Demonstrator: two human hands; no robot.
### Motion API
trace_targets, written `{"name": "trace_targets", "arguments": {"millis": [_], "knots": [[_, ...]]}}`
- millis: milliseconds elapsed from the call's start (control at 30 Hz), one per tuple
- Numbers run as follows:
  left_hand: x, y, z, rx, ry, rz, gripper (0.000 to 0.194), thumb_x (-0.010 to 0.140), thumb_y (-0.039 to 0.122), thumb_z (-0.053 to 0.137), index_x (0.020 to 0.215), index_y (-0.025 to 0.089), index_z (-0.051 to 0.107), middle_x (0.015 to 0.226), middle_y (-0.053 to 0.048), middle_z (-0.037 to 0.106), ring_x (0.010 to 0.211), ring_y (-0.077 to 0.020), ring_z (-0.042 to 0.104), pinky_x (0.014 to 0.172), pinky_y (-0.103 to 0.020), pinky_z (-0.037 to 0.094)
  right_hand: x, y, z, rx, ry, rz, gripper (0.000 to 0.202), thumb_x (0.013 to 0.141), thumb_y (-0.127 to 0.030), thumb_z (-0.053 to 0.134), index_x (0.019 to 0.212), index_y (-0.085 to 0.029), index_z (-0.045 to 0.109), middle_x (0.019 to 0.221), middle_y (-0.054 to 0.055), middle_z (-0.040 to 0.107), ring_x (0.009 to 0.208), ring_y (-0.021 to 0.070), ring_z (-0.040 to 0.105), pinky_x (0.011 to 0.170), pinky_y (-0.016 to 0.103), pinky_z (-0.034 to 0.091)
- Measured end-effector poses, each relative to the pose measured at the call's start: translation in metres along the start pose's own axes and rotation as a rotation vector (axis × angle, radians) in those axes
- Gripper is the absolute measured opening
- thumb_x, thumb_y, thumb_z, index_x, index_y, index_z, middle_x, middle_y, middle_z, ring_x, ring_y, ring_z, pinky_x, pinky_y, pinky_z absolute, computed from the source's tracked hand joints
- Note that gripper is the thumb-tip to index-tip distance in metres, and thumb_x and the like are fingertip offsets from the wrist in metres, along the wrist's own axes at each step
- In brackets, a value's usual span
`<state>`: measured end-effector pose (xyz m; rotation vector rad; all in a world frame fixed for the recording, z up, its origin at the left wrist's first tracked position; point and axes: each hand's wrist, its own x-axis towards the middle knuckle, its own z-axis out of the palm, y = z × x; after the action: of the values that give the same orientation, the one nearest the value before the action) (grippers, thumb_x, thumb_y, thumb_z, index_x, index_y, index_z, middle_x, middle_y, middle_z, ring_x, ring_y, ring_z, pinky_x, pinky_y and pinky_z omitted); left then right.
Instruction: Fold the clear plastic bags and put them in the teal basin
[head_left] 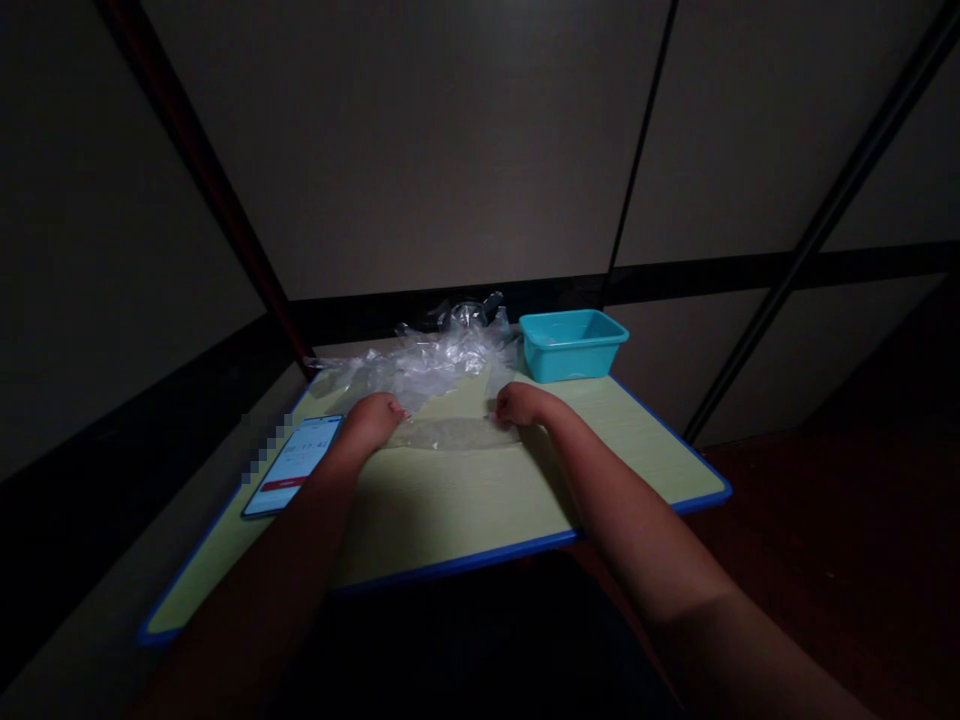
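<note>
A clear plastic bag (pixel 450 433) lies stretched flat on the yellow table between my two hands. My left hand (pixel 377 418) pinches its left part, fingers closed. On the other side my right hand (pixel 519 404) is closed too, pinching the bag's right part. Just beyond my hands sits a loose heap of crumpled clear plastic bags (pixel 442 360), shiny and overlapping. The fingertips of both hands are small and partly hidden in the dim light.
At the back right of the table (pixel 465 510) stands a turquoise plastic basket (pixel 574 350). A phone (pixel 296 465) with a lit timer screen rests at the left, beside my left forearm. Blue edging runs round the table, and pale panels (pixel 450 150) rise behind it.
</note>
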<state>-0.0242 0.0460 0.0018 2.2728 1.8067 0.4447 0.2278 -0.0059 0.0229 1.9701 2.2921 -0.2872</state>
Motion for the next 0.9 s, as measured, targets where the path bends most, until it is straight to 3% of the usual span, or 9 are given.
{"name": "trace_targets", "arguments": {"millis": [467,900], "knots": [[-0.004,0.008,0.004,0.025,0.129,0.065,0.024,0.082,0.036,0.047,0.075,0.017,0.06,0.074,-0.007,0.063,0.067,-0.0187,0.053,0.057,-0.026,0.03,0.009,0.001,0.011,0.003,0.042,0.071,0.038,0.084,-0.038,0.052,0.103,-0.01,0.069,0.106,0.016,0.068,0.094,0.0233,0.064,0.072,0.023,0.045],[0.003,0.002,0.013,0.015,0.126,0.086,0.025,0.085,0.035,0.044,0.076,0.018,0.06,0.08,-0.006,0.066,0.074,-0.0197,0.057,0.06,-0.024,0.033,0.011,0.002,0.016,0.026,0.082,0.12,0.036,0.082,-0.036,0.054,0.107,-0.014,0.066,0.114,0.015,0.065,0.101,0.0237,0.062,0.075,0.025,0.045]]}}
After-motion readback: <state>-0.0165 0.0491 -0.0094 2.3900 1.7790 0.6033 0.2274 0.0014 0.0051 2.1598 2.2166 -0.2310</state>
